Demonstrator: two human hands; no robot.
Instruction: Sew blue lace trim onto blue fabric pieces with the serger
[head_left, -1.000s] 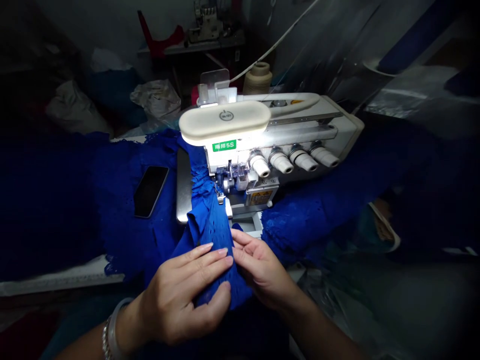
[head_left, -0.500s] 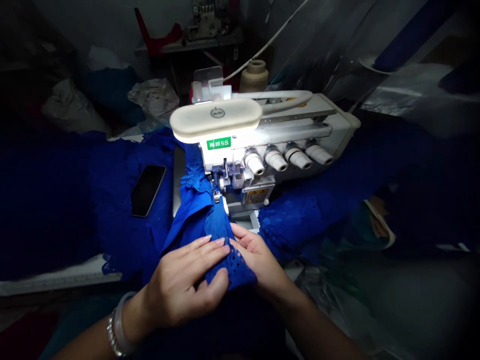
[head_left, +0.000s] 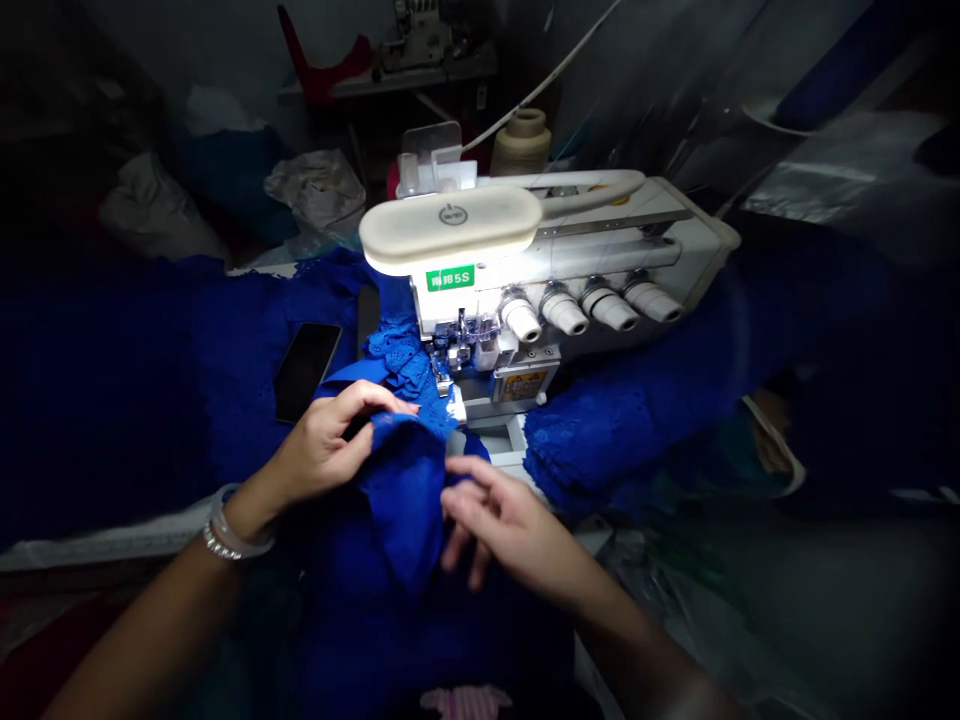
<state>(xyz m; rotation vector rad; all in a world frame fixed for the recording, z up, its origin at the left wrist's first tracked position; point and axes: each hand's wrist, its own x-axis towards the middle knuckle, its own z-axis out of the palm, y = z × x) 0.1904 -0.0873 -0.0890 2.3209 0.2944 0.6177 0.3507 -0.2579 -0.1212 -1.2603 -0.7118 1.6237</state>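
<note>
In the head view, blue eyelet fabric (head_left: 409,490) hangs in front of an overlock sewing machine (head_left: 457,300), its gathered edge lying by the presser foot (head_left: 442,382). My left hand (head_left: 330,440) pinches the fabric between thumb and fingers, left of the foot. My right hand (head_left: 502,515) is beside the hanging fabric on its right, fingers spread and slightly blurred. Its fingertips come close to the cloth; whether they touch it I cannot tell. A lit lamp (head_left: 450,230) over the machine head brightens the stitching area.
A black phone (head_left: 307,372) lies on blue cloth to the left. More blue eyelet fabric (head_left: 600,430) is piled right of the machine. Four-dial tension knobs aside, a thread cone (head_left: 521,140) stands behind it. Bags (head_left: 319,195) and another sewing machine (head_left: 420,35) are further back.
My left hand has moved left and up, lifting the fabric edge in a pinch. My right hand has come off the fabric and its fingers have spread. The view has shifted slightly.
</note>
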